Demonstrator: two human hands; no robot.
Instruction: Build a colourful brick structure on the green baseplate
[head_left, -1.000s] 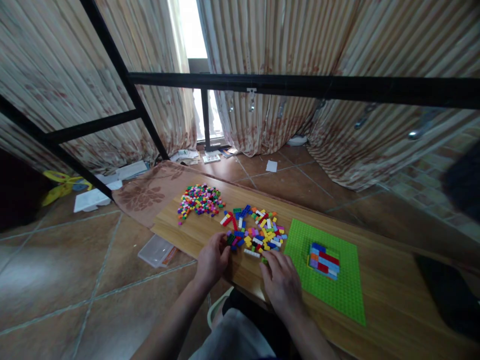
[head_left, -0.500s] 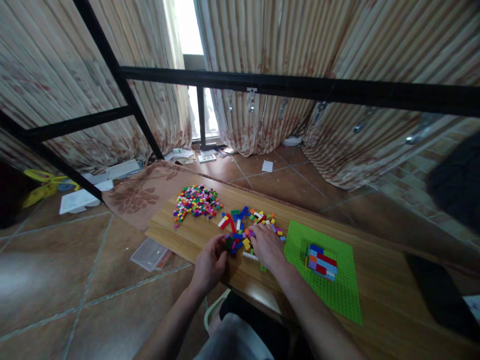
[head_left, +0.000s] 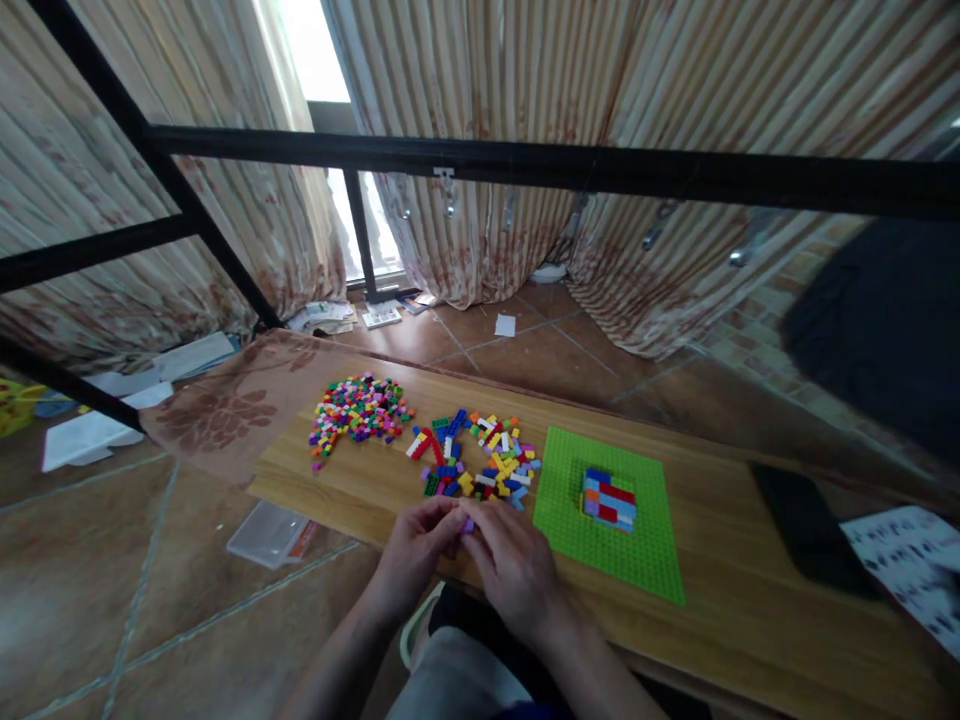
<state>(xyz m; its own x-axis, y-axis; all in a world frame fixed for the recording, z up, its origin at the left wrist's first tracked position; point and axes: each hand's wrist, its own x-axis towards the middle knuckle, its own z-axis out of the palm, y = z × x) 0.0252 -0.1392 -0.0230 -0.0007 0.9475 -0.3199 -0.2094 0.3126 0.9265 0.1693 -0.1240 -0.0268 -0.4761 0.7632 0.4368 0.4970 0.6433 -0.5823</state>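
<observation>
At the table's near edge my left hand [head_left: 414, 550] and my right hand [head_left: 516, 562] meet. Pinched between their fingertips is a small purple toy brick [head_left: 468, 525], mostly covered by the fingers. Just beyond my hands lies a loose spread of larger toy bricks [head_left: 504, 466] in red, blue, yellow, white and other colours. Right of these, a green baseplate [head_left: 637, 560] carries a low block of joined bricks [head_left: 609, 498] in blue, red, orange and light blue.
A heap of tiny bricks [head_left: 360, 408] sits on the left of the wooden table [head_left: 720, 560]. A dark flat object [head_left: 810, 530] and a printed sheet [head_left: 907, 560] are at the right. A clear plastic box [head_left: 270, 533] is on the floor. A black metal frame [head_left: 525, 165] crosses behind.
My right hand has drawn back from the loose bricks to my left hand, and a purple brick now shows between them. The view has turned slightly right.
</observation>
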